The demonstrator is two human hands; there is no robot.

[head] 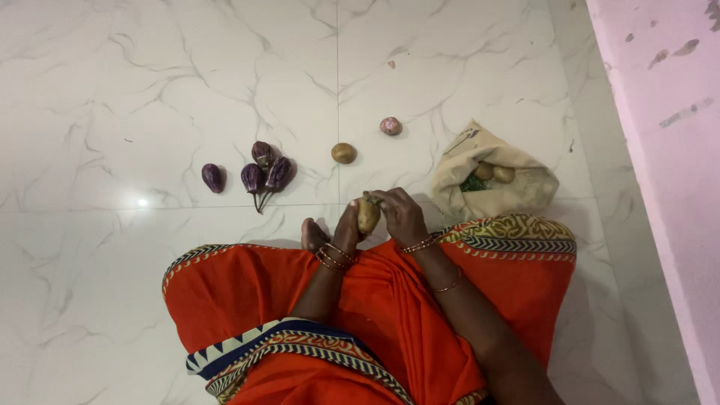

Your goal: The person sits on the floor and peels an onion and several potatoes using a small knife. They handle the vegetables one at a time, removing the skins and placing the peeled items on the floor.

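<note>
I sit on a white marble floor in an orange garment. Both hands meet in front of my lap around one brownish potato (367,214). My left hand (347,227) cups it from the left side and my right hand (401,215) grips it from the right and top. Another potato (343,153) lies on the floor just beyond my hands. Further back rests a pinkish onion (390,126).
Several small purple eggplants (253,177) lie on the floor to the left. An open beige cloth bag (495,196) with potatoes and something green inside sits at the right, by my knee. A pink wall (667,150) borders the right side. My bare foot (313,235) shows beside my left hand.
</note>
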